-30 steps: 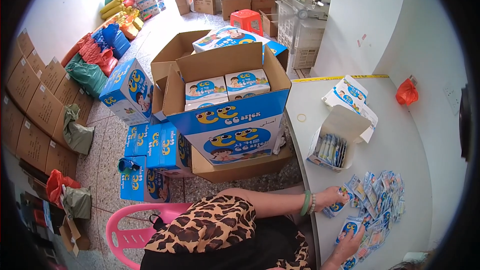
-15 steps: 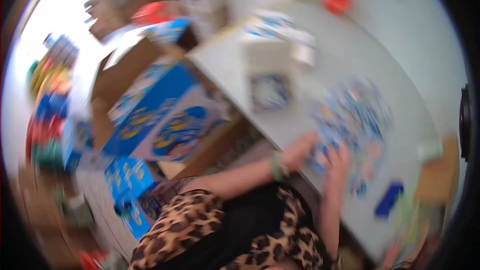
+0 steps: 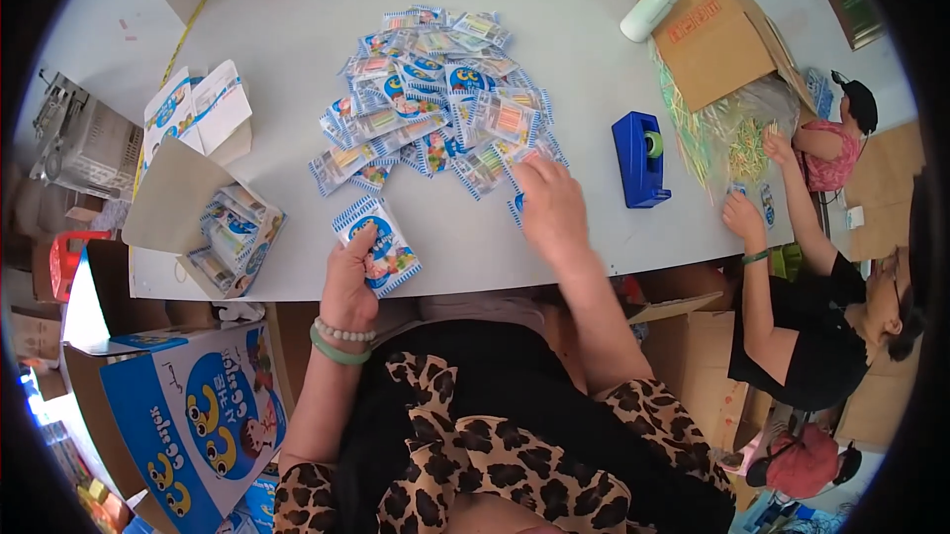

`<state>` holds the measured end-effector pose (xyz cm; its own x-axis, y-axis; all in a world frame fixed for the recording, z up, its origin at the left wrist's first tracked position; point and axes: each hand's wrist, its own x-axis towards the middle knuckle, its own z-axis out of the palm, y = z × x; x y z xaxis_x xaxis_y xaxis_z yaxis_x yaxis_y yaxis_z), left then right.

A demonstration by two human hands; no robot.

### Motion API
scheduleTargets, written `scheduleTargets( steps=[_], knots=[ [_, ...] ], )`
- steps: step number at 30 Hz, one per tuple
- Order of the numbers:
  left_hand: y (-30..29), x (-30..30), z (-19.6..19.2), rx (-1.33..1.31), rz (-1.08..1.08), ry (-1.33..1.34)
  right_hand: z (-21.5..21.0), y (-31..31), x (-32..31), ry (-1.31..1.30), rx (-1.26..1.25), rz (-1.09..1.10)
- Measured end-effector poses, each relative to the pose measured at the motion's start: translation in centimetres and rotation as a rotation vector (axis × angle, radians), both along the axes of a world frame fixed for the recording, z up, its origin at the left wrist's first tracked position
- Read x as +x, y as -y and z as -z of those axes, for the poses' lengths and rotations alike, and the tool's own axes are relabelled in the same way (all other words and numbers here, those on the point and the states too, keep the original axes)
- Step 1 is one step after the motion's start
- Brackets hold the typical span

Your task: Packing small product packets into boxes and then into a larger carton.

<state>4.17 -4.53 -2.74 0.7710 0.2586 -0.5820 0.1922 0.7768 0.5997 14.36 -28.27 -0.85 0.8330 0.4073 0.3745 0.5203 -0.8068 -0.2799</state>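
So we've got a flat blue-and-white plastic packet (image 3: 392, 257) with a blue oval logo and candy-coloured artwork, clamped between thumb and fingers of the left hand (image 3: 348, 275), thumb covering some lettering. Forward of it there's a heap of shiny, clear-and-blue packets (image 3: 426, 89). The right hand (image 3: 554, 212), half curled, is at the heap's near edge; we can't tell whether it's gripping anything. Left of the left hand, an open white cardboard box (image 3: 170, 195) holds more, print too small for us.

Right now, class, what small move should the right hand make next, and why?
Probably the right hand should pinch from the packet pile at its near-right edge: it is there, while the left hand holds a separate packet.
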Motion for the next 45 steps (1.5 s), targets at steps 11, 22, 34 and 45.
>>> scheduleTargets(
  steps=[11, 22, 34, 45],
  knots=[
    [-0.9, -0.1, 1.2, -0.010, 0.085, 0.067, -1.8, 3.5, 3.3, -0.275, -0.150, -0.073],
    [-0.7, -0.1, 1.3, 0.048, 0.143, 0.112, -1.3, 4.4, 3.2, -0.494, -0.169, 0.144],
    [3.1, 1.2, -3.4, -0.226, 0.057, 0.226, -0.4, -8.6, -3.9, -0.760, 0.587, -0.150],
    [-0.1, 0.3, 0.0, 0.018, 0.127, 0.056, 2.1, -3.0, 10.9, 0.217, -0.023, 0.090]
  ],
)
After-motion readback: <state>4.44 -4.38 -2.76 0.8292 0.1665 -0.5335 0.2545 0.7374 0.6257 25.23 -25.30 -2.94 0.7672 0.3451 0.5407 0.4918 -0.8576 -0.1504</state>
